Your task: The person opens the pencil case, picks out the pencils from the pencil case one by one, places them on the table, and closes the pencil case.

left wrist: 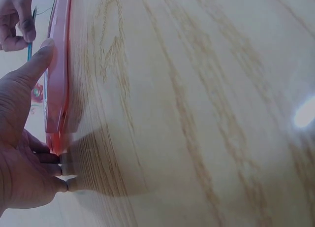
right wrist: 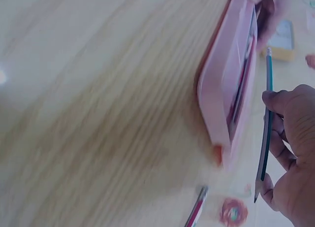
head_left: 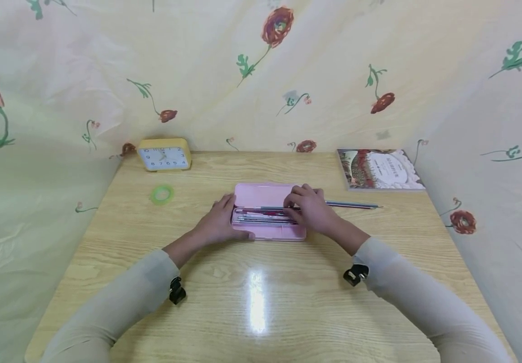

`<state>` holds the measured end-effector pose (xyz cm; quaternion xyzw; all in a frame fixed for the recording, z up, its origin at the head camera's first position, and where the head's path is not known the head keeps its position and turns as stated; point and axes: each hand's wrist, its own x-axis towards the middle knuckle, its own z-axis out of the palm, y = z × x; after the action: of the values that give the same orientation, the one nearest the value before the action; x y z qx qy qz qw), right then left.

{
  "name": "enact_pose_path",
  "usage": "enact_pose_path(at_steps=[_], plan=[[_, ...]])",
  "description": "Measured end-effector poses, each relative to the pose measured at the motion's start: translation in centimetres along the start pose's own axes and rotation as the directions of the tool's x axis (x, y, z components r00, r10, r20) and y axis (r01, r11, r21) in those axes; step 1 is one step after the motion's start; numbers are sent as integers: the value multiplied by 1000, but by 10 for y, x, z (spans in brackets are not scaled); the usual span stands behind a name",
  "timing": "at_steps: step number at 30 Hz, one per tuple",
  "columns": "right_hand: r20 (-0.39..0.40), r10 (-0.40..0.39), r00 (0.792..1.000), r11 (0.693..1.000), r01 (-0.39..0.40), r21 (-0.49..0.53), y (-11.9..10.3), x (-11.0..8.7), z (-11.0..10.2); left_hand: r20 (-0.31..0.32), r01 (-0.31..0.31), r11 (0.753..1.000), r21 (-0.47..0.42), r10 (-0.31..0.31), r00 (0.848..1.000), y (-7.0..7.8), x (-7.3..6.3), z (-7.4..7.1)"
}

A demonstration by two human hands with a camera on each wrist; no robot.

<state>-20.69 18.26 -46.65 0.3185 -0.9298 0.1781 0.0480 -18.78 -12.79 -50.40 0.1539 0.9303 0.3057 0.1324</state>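
A pink pencil case [head_left: 261, 194] lies on the table with its lid folded back, several pencils and pens inside. My left hand [head_left: 217, 224] holds its left end; in the left wrist view the thumb presses the front wall and the fingers lie around the end. Over the case's right part, my right hand [head_left: 314, 209] pinches a dark green pencil [right wrist: 269, 79], with its sharpened tip beyond the fingers in the right wrist view. Right of the case, one or more striped pencils [head_left: 353, 204] lie on the table, partly hidden behind the right hand.
A yellow clock [head_left: 164, 155] stands at the back left, with a roll of green tape [head_left: 154, 195] in front of it. A book [head_left: 381, 170] lies at the back right. Flowered cloth [head_left: 224, 75] hangs around the wooden table [head_left: 215, 307].
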Motion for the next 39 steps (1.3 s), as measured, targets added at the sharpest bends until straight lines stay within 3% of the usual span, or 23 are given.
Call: enact_pose_path(at_steps=[9, 19, 23, 30, 39], plan=[[-136, 7, 991, 1000, -7, -3, 43, -27, -19, 3, 4, 1000, 5, -4, 1000, 1, -1, -1], [-124, 138, 983, 989, -142, -27, 85, -66, -29, 2, 16, 1000, 4, -16, 1000, 3, -3, -1], [-140, 153, 978, 985, -163, -64, 97, -78, -28, 2, 15, 1000, 1, -15, 1000, 4, -3, -1], [-200, 118, 973, 986, -139, -93, 107, -87, -21, 0, 6, 1000, -1, -6, 1000, 5, -3, -1], [-181, 117, 976, 980, -143, -137, 110, -85, -15, 3, 4, 1000, -3, -4, 1000, 5, -4, -1]])
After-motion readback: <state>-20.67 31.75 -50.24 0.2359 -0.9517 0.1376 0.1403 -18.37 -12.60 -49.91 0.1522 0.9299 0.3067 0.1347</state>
